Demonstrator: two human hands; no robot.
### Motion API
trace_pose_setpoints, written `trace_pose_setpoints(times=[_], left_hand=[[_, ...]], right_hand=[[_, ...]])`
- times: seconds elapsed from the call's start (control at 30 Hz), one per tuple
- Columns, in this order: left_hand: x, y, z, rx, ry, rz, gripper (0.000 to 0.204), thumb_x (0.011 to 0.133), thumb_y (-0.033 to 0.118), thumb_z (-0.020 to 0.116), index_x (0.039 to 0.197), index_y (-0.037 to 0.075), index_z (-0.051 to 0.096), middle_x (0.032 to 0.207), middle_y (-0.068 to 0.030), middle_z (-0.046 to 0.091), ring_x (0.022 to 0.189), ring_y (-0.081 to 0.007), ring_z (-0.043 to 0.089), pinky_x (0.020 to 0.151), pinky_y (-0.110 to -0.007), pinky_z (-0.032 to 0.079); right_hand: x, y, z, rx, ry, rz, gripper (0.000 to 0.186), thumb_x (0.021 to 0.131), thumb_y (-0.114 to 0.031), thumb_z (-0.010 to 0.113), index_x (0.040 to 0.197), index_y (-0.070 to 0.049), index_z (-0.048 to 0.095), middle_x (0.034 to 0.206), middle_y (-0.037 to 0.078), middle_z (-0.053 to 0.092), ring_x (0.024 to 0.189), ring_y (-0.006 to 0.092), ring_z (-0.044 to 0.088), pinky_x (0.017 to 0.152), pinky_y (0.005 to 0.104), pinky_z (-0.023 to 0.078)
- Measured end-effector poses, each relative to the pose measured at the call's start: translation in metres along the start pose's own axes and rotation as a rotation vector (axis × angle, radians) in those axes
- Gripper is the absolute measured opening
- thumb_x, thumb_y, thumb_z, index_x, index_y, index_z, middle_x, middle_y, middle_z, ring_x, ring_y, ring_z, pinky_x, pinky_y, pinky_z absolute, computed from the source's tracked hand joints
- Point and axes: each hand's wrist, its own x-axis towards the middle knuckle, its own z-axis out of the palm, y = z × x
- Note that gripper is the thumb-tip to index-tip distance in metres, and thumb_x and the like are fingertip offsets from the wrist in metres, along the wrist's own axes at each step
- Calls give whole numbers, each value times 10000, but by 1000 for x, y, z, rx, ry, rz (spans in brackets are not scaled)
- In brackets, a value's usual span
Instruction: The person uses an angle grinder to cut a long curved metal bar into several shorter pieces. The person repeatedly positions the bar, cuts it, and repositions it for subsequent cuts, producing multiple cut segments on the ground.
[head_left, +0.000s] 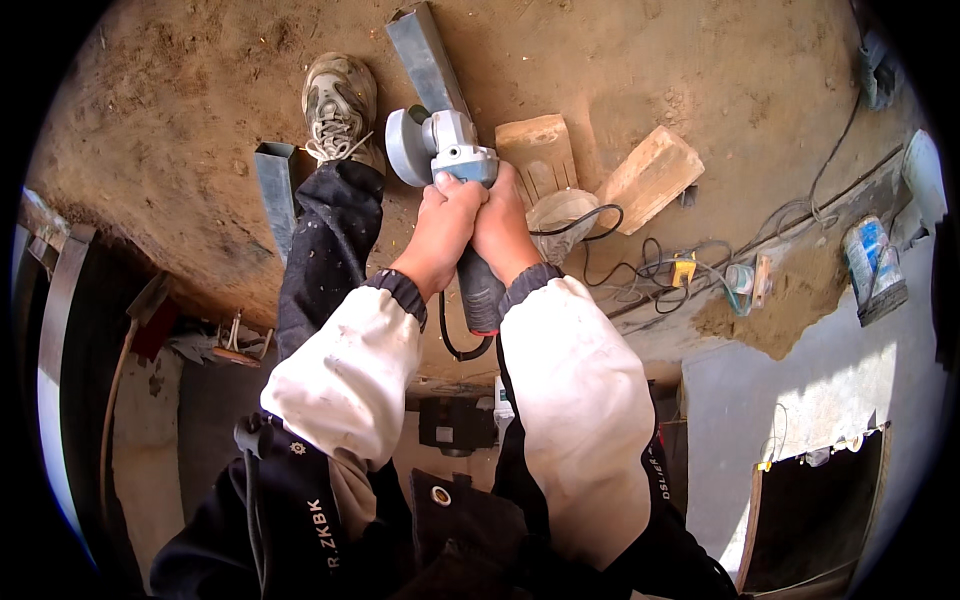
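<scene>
Both my hands grip a grey angle grinder (pixel 410 150) with a pale round guard and a dark handle. My left hand (pixel 439 230) is closed on its body beside my right hand (pixel 502 225), which is also wrapped round it. Beyond the grinder lies a square grey metal tube (pixel 420 50); a shorter one (pixel 274 200) lies left of my foot in a worn sneaker (pixel 337 105). Two wooden blocks (pixel 650 175) lie to the right, with a pale object (pixel 560 220) near them, partly behind a black cable loop.
Cables and a yellow power strip (pixel 683 270) lie on the dirt floor (pixel 200 120) to the right, with a blue-and-white bag (pixel 870 265) and a sand pile (pixel 760 320). At the left are long metal bars (pixel 62 320) and a wooden-handled tool (pixel 135 320).
</scene>
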Motion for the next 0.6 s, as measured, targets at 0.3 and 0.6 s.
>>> trace_pose_setpoints(times=[0.3, 0.6], left_hand=[[2, -13, 1, -53, 34, -53, 269, 926, 182, 595, 1113, -12, 582, 999, -58, 618, 914, -159, 596, 826, -332, 498], [4, -4, -4, 0, 54, -77, 248, 921, 170, 591, 1106, 6, 578, 993, -55, 617, 908, -161, 596, 824, -336, 502]], right_hand=[[-5, 4, 0, 64, -10, 25, 711, 842, -457, 824, 1184, 60, 476, 1103, 289, 680, 1024, 391, 693, 879, 458, 537], [-4, -1, 7, 10, 34, 35, 591, 902, -331, 811, 1240, 34, 494, 1133, 160, 665, 977, 218, 673, 831, 367, 562]])
